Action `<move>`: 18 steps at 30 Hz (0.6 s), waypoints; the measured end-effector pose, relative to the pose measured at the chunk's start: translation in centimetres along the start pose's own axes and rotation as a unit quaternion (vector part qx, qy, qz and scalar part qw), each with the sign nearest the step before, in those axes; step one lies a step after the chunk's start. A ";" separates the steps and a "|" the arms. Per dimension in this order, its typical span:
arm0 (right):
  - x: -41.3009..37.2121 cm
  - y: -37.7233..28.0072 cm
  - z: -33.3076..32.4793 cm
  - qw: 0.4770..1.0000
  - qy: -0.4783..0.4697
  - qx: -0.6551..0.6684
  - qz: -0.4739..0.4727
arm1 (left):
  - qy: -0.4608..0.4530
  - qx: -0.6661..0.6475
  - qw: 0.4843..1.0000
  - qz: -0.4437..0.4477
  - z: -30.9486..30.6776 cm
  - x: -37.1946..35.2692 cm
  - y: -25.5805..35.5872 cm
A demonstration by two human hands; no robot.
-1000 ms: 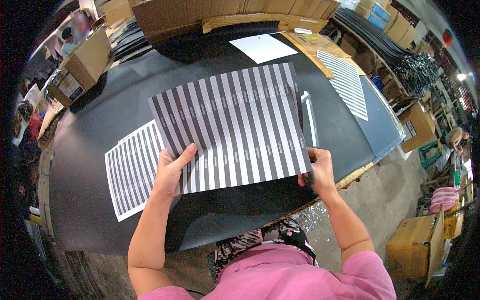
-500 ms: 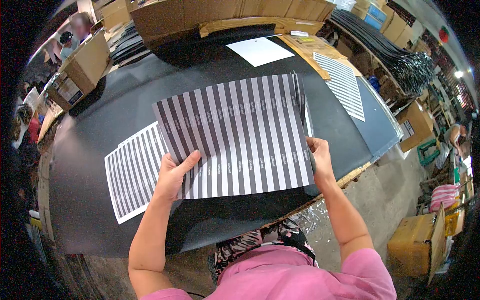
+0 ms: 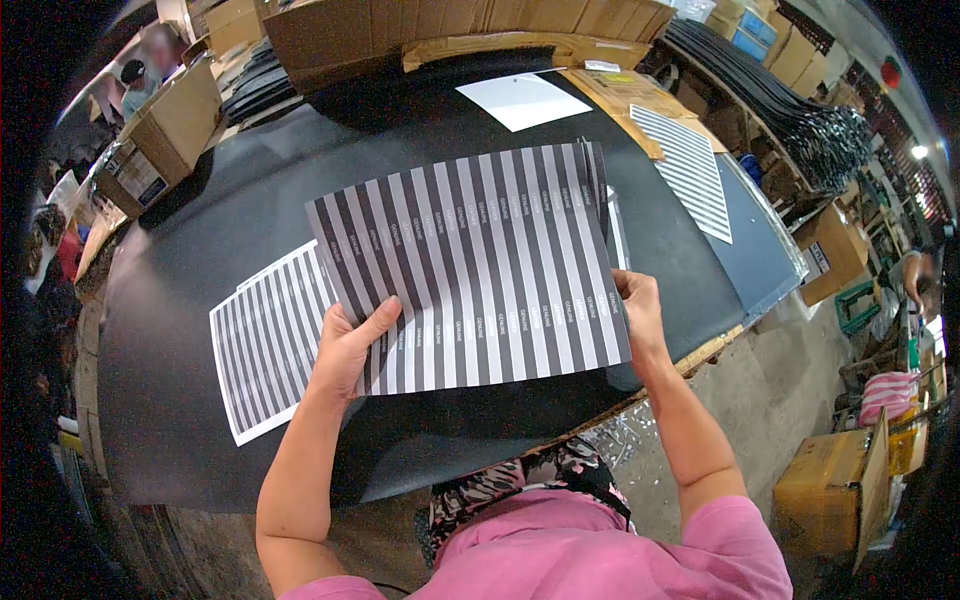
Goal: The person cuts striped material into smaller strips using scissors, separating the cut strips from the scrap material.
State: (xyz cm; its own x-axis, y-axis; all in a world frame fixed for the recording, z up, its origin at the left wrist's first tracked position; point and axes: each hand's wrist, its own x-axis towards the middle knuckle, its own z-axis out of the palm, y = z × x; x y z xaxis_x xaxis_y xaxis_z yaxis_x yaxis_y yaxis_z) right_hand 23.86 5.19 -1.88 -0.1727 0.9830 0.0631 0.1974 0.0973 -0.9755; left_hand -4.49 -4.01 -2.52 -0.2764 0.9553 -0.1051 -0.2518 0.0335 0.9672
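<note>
Black and white striped sheets [image 3: 480, 270] with small printed words are held up above the dark tabletop [image 3: 250, 180], slightly curved. My left hand [image 3: 352, 345] grips their lower left part, thumb on top. At the right edge my right hand [image 3: 640, 310] is closed on the sheets, its fingers partly hidden behind them. Further sheet edges show at the upper right corner. Another striped sheet [image 3: 270, 345] with a white border lies on the table at the left, partly covered by the held ones.
A white sheet [image 3: 522, 101] lies at the back, with a striped sheet [image 3: 688, 170] on cardboard to its right. Cardboard boxes [image 3: 160, 140] stand at the left and back. Long black strips [image 3: 770, 95] are stacked at the right. People [image 3: 135, 85] are in the background.
The held sheets have shifted very slightly, with their upper right edges closer together. Both hands keep their grip in nearly the same place.
</note>
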 end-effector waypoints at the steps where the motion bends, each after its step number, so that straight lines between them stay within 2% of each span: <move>1: 0.0 0.1 0.0 1.000 0.000 0.000 0.000 | 0.000 0.000 1.000 0.000 0.0 0.0 0.0; 13: 0.6 0.9 0.2 1.000 -0.001 -0.001 -0.001 | 0.000 -0.008 1.000 -0.004 0.0 0.1 0.1; 16: 0.8 0.9 0.0 0.998 -0.020 0.060 0.018 | 0.003 0.011 1.000 0.006 -0.1 0.1 0.4; 18: 0.7 0.4 0.0 0.990 -0.084 0.080 0.076 | 0.059 -0.004 0.998 0.035 -0.6 0.3 1.0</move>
State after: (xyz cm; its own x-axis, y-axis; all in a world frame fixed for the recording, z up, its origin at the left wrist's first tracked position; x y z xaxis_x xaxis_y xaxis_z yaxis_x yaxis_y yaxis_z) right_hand 23.85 5.88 -2.23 -0.3135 0.9432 -0.1099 0.0803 -0.0890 -0.9928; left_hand -5.42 -3.84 -1.74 -0.4008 0.9140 -0.0633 -0.2345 -0.0355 0.9715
